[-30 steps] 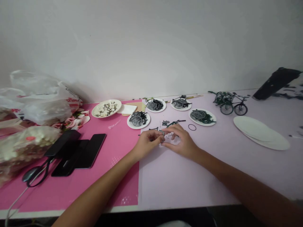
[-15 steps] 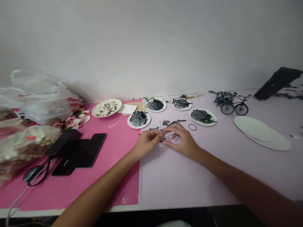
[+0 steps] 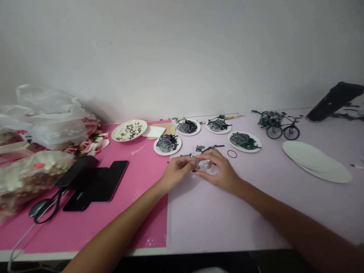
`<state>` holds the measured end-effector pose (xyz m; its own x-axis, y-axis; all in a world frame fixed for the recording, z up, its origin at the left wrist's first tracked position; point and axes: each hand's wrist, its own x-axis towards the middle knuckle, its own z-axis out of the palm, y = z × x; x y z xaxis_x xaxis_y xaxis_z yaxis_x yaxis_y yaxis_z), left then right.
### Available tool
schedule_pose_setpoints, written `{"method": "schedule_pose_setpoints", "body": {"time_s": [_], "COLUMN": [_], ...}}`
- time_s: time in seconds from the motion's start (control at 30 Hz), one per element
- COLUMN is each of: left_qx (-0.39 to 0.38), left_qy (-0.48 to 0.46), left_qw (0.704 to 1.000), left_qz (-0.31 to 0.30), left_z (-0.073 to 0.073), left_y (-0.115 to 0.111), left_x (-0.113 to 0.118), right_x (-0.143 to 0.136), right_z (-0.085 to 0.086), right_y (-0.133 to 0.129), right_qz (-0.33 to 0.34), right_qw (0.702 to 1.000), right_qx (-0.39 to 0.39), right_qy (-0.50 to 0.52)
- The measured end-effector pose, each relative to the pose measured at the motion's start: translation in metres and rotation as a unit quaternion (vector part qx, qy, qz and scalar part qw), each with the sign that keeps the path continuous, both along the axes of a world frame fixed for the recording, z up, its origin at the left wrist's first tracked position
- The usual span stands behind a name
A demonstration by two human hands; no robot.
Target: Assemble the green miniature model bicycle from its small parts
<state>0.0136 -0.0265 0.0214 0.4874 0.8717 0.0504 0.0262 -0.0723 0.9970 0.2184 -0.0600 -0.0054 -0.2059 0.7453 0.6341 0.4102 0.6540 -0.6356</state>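
A small grey model bicycle part (image 3: pixel 197 164), which looks like a spoked wheel turned nearly edge-on, sits between my hands. My left hand (image 3: pixel 178 172) pinches it from the left with thumb and forefinger. On the other side my right hand (image 3: pixel 222 170) has its thumb and fingertips curved around its top and bottom ends. Just beyond the fingers lie a dark green bicycle frame (image 3: pixel 212 148) and other tiny dark pieces, partly hidden by the hands. A thin black ring (image 3: pixel 232 153) rests right of them.
White plates of model bicycle parts, one holding green pieces (image 3: pixel 245 141), stand behind the hands. Assembled model bicycles (image 3: pixel 281 129) and bare plates (image 3: pixel 315 161) are on the right. A bowl of small pieces (image 3: pixel 129 130), phones (image 3: pixel 112 180) and plastic bags (image 3: pixel 57 121) are on the left.
The view has shifted very slightly. Both hands keep the grey part in nearly the same place.
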Motion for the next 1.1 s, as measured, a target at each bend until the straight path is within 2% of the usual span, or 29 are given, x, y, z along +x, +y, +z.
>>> {"method": "schedule_pose_setpoints", "body": {"time_s": [0.27,0.5,0.8,1.1], "left_qx": [-0.025,-0.104,-0.118,-0.123], "left_qy": [-0.012,-0.078,-0.105,-0.108], "left_qw": [1.000,0.991,0.986,0.984], "left_qz": [0.005,-0.016,-0.058,-0.066], "left_z": [0.004,-0.001,0.000,-0.011], "left_y": [-0.001,-0.002,-0.002,0.004], "left_x": [0.000,-0.001,-0.001,-0.003], "right_x": [0.000,-0.002,-0.001,-0.001], "right_z": [-0.001,0.000,-0.002,-0.001], "right_y": [0.002,0.001,0.001,-0.001], "right_qz": [0.006,0.000,0.001,-0.010], "right_qw": [1.000,1.000,1.000,1.000], "right_qx": [0.005,0.019,0.025,0.021], "right_qy": [0.008,0.012,0.015,-0.001]}}
